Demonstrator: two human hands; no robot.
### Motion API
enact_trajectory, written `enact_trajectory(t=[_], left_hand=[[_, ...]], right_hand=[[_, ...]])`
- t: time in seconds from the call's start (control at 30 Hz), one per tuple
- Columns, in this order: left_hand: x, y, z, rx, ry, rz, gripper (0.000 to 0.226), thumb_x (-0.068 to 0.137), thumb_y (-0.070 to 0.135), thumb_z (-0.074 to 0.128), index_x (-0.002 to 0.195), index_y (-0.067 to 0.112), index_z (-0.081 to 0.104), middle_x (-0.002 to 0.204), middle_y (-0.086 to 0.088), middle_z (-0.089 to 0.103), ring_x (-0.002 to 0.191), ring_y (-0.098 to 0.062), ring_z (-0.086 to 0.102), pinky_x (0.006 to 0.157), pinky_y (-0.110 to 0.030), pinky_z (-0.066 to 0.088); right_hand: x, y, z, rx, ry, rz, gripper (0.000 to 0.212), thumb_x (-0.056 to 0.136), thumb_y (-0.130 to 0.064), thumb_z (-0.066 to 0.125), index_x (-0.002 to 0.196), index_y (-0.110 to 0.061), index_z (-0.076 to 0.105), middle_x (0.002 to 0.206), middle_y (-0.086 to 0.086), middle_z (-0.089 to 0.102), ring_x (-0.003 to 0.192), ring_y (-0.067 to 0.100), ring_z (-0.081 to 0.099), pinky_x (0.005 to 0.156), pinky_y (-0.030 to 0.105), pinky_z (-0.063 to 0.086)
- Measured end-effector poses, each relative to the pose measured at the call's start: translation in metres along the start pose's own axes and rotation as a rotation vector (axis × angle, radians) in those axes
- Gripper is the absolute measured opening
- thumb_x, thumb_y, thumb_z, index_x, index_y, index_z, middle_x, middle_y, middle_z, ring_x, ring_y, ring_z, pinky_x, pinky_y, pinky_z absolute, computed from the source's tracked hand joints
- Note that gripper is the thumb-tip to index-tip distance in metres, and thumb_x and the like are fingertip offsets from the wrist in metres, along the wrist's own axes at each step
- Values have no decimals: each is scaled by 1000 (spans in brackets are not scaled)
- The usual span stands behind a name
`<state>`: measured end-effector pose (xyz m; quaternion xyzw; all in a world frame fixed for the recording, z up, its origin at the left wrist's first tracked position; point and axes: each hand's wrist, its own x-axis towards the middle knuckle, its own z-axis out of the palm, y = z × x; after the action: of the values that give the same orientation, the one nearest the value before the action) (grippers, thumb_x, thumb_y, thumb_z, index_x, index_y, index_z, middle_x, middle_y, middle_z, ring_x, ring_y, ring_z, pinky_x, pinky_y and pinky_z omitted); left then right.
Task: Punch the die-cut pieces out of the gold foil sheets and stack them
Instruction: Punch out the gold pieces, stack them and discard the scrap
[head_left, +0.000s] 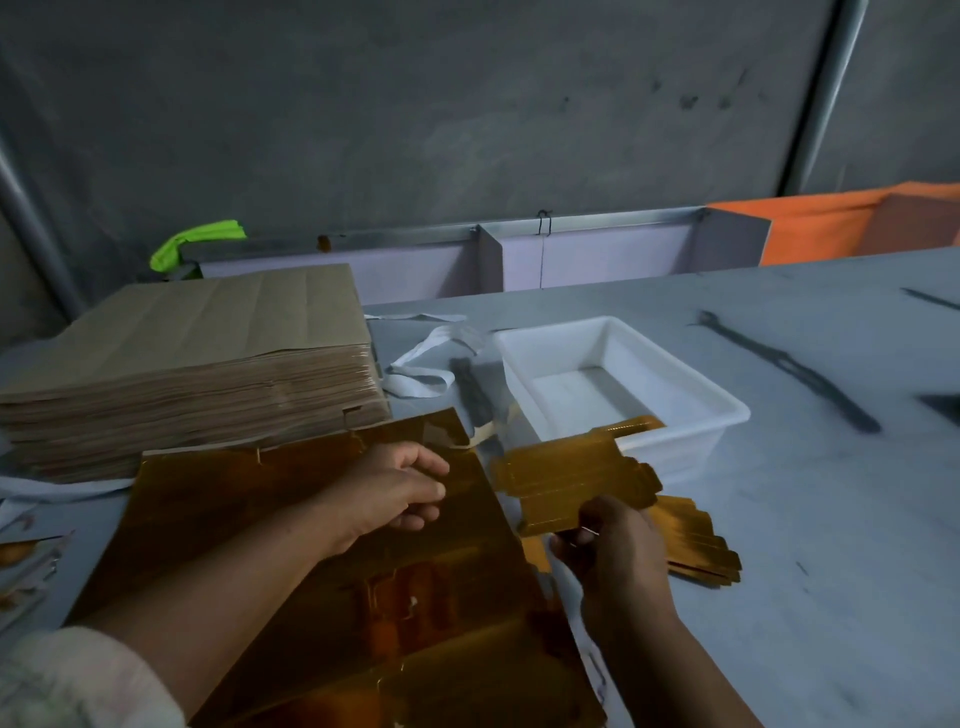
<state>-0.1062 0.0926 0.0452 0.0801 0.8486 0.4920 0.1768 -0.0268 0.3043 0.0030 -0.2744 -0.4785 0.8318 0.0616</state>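
Gold foil sheet (291, 561): flat on the bench (831, 519), nearest.
Left hand (400, 491): fingers curled at the sheet's far edge, seemingly gripping it.
Right hand (608, 540): pinches a die-cut piece (571, 478) beside the sheet.
Stacked pieces (696, 545): just right of that hand.
White tub (675, 384): behind.

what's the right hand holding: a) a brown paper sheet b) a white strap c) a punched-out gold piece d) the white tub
c: the right hand pinches the lower edge of a gold die-cut piece, held up just in front of the white tub.
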Motion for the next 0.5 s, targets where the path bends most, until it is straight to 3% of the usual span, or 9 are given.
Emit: enact_trajectory(t=[0.1, 0.17, 0.23, 0.37, 0.43, 0.5], left_hand=[[-7, -7, 5, 22, -2, -16, 21, 91, 10, 66, 108, 22, 66, 101, -6, 70, 83, -13, 72, 69, -23, 56], [-13, -12, 5, 36, 3, -22, 20, 91, 10, 65, 106, 23, 66, 101, -5, 71, 83, -11, 72, 68, -22, 56], [-18, -17, 4, 39, 16, -32, 20, 91, 10, 65, 106, 23, 66, 100, -5, 71, 82, -11, 72, 68, -22, 56], [-29, -26, -4, 57, 40, -51, 20, 92, 9, 64, 107, 23, 65, 101, -5, 69, 82, -12, 71, 66, -19, 54], [-35, -31, -7, 79, 56, -53, 20, 92, 9, 63, 106, 24, 64, 102, -4, 68, 83, -12, 70, 64, -17, 53], [-42, -38, -10, 97, 77, -45, 21, 92, 9, 62, 107, 24, 64, 99, -4, 69, 81, -11, 70, 63, -16, 53]], right_hand=[[5, -8, -28, -18, 150, -5, 25, 94, 1, 50, 118, 5, 58, 80, 19, 60, 68, 22, 63, 47, 25, 53], [9, -11, -42, -28, 227, -4, 14, 93, 0, 52, 104, 1, 61, 91, 22, 64, 76, 26, 66, 52, 28, 54], [13, -18, -48, -62, 255, 5, 11, 92, 1, 51, 86, -1, 60, 86, 21, 62, 73, 27, 63, 57, 33, 54], [14, -31, -44, 86, 148, 135, 23, 101, -9, 42, 85, -1, 58, 79, 20, 66, 70, 29, 65, 54, 33, 61], [11, -32, -45, 38, 68, 244, 38, 106, -26, 38, 85, 0, 56, 74, 21, 65, 66, 29, 65, 45, 32, 58], [6, -32, -45, -64, -19, 317, 46, 105, -37, 37, 84, -2, 57, 60, 16, 64, 49, 23, 62, 35, 24, 49]])
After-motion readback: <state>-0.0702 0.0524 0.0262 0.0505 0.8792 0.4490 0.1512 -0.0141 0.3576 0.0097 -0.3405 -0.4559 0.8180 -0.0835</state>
